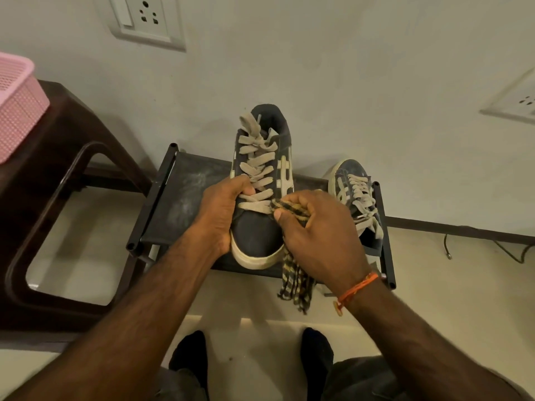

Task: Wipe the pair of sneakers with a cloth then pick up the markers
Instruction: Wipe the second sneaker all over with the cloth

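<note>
Head view shows my left hand [220, 209] gripping one sneaker [260, 180] up above the black rack [170, 204]. My right hand [315, 227] squeezes the checked cloth [295, 282] on its side. I think hard rubbing could make the shoe slip out. I see no markers.
</note>
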